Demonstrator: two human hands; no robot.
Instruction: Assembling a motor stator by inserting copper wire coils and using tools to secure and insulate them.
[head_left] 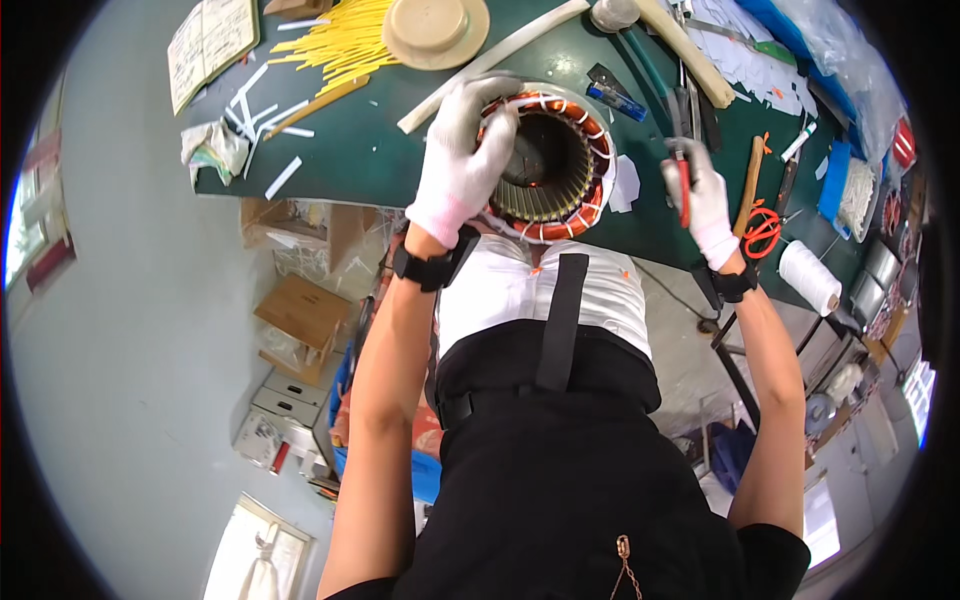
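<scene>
A motor stator (601,165) stands at the table's near edge, its copper windings laced with white cord around a slotted core. My left hand (465,150), in a white glove, is closed over the stator's left rim, fingers at the top and thumb toward the bore. To the right of the stator, my gloved right hand (703,195) is closed on red-handled pliers (685,190). Their jaws are hard to make out against the tools beyond. Close by that hand lie red-handled scissors (763,232) and a wooden stick (750,185).
The green table (345,150) carries yellow strips (335,45), a beige round dish (436,28), a pale tube (490,68) and a mallet (640,60). A blue-capped marker (617,101) lies beyond the stator. At right are a white cord spool (808,277) and a blue tray (832,190).
</scene>
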